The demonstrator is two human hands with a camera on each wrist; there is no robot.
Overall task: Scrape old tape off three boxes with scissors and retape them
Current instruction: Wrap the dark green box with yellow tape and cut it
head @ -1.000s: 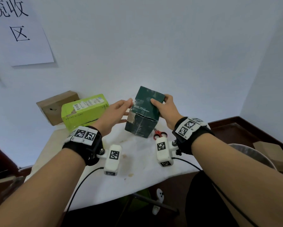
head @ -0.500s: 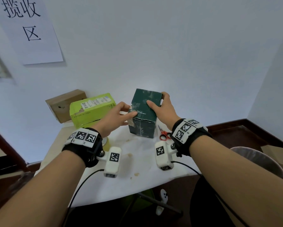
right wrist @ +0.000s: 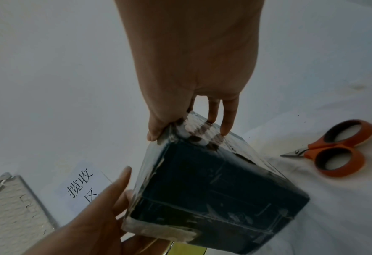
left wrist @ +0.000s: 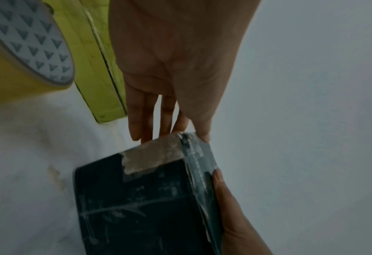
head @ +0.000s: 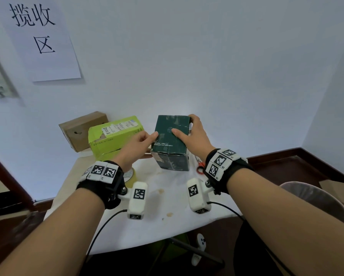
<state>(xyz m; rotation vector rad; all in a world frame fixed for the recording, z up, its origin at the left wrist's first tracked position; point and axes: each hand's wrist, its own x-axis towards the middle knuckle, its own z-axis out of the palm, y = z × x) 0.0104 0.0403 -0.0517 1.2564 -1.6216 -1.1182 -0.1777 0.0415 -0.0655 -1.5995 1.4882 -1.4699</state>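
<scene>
dark green box [head: 172, 136]: upright on white-covered counter [head: 167, 198], centre-back, near wall. Glossy clear tape over top & sides, wrinkled, w/ scuffed whitish patches. Left wrist view: torn strip at top corner, bare brown cardboard showing [left wrist: 156, 155]. Small pale print & round logo on top face.
left hand [head: 134, 148]: at box's top-left edge; fingers [left wrist: 137, 120] straight, close together, tips touching the corner, thumb on top face. Not wrapped round it.
right hand [head: 195, 136]: over box's top-right; thumb flat on top face, fingers [right wrist: 227, 119] curled down over far-right edge, gripping.
scissors [right wrist: 333, 150]: orange handles, blades closed, flat on counter just right of box, apart from it; partly hidden by right wrist in head view.
tape roll [left wrist: 16, 57]: yellowish, on counter under left wrist, just front-left of box.
lime green box [head: 115, 134]: left of dark box, close but not touching; torn label on top.
brown box [head: 81, 130]: behind-left of lime one, touching it or nearly, against wall.
edges: counter's front edge curves near the wrists; stained bare cloth betw. box & front edge. Right edge falls off just past scissors; bin [head: 316, 200] below on right.
wall: paper sign [head: 39, 36] upper left.
</scene>
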